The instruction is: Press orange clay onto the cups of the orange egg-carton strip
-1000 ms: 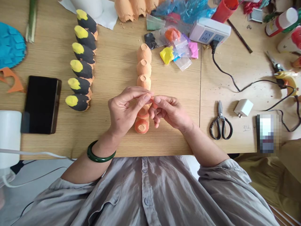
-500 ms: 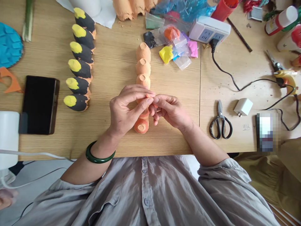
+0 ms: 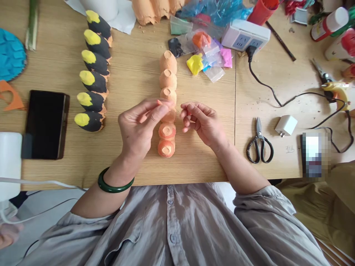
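Observation:
An orange strip of egg-carton cups (image 3: 167, 79) stands upside down on the table in front of me. Its two nearest cups have a darker orange coating around their tips. Over the left side of the strip, my left hand (image 3: 140, 127) is closed in a pinch, and a small bit of orange clay (image 3: 158, 102) shows at its fingers. To the right of the strip, my right hand (image 3: 203, 122) also pinches, with a bit of orange-red clay (image 3: 189, 107) partly hidden by the fingers. The hands are apart.
A black-and-yellow carton strip (image 3: 95, 79) and a black phone (image 3: 46, 124) lie left. Bagged clay (image 3: 202, 40) and a power strip (image 3: 245, 35) are at the back. Scissors (image 3: 260, 142), a white charger (image 3: 286, 125) and a glue gun (image 3: 336, 90) lie right. A cord crosses there.
My hands, together over the carton strip before, have moved apart. The left hand went left and the right hand slightly right, uncovering the strip's middle cups.

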Demonstrator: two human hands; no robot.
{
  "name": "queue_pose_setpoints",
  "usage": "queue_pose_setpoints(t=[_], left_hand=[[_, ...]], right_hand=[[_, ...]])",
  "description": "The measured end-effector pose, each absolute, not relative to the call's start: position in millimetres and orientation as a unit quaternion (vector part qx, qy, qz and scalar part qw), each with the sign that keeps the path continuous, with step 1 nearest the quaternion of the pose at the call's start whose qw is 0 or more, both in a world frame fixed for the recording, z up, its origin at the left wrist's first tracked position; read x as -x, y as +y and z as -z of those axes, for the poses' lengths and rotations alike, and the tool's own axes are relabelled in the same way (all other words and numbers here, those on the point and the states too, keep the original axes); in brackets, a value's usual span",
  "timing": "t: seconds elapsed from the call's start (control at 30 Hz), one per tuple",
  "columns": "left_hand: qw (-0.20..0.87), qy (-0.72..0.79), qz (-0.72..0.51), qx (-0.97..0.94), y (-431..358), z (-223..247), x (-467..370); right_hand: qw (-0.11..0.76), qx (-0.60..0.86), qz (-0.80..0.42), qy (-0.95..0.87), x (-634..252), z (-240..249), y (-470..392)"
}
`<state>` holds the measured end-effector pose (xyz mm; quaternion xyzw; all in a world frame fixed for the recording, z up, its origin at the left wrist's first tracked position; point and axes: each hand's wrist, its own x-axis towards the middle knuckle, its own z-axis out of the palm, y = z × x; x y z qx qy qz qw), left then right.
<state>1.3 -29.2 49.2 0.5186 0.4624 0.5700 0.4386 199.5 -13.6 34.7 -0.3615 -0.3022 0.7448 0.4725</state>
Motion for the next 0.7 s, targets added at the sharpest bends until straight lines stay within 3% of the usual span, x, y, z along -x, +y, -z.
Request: queue_pose_setpoints(t=[0.17,0.37,0.7], left_hand=[[0.504,0.453,-0.603,-0.42,-23.4,-49.5,-2.9],[0.515,0.44,-0.576,-0.458,-17.8,-47.4,4.4],[0.246,0.466,-0.419,-0.739,-33.2,-62.2,36.6]], right_hand=[[0.482,0.4,-0.716,-0.308,-200.9,-34.0,-12.3],[0.472,0.44,-0.684,-0.34,-197.7,-39.4,-11.7],[0.407,0.439,-0.571,-0.562,-188.5,-46.0,-28.5]])
